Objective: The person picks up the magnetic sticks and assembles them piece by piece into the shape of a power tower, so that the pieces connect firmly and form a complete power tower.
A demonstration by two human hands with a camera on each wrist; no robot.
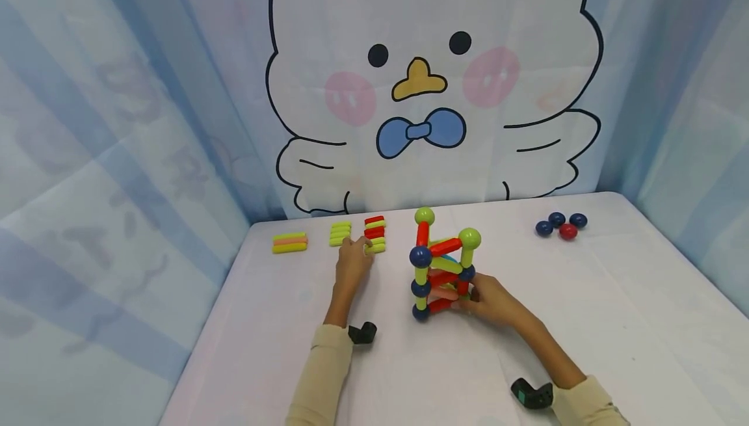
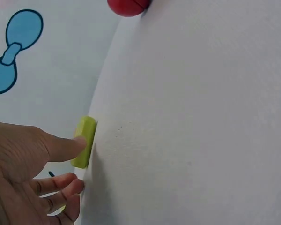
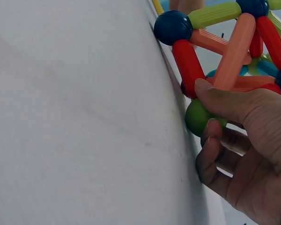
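Observation:
A tower of magnetic sticks and balls (image 1: 420, 257) stands upright at the middle of the table. My right hand (image 1: 494, 299) holds its lower right corner, thumb on a red stick (image 3: 186, 63) and fingers about a green ball (image 3: 198, 118). Farther left, my left hand (image 1: 353, 263) reaches to the rows of short sticks. In the left wrist view its thumb presses a yellow-green magnetic stick (image 2: 85, 133); the other fingers curl below, and the index finger is mostly hidden. Red sticks (image 1: 374, 233) lie just beyond that hand.
Yellow-green sticks (image 1: 341, 226) lie left of the red ones, and longer yellow and orange sticks (image 1: 289, 247) at the far left. Several blue balls (image 1: 544, 228) and a red ball (image 1: 567, 231) sit at the back right. A curtain (image 1: 421, 172) hangs behind the table (image 1: 257, 322).

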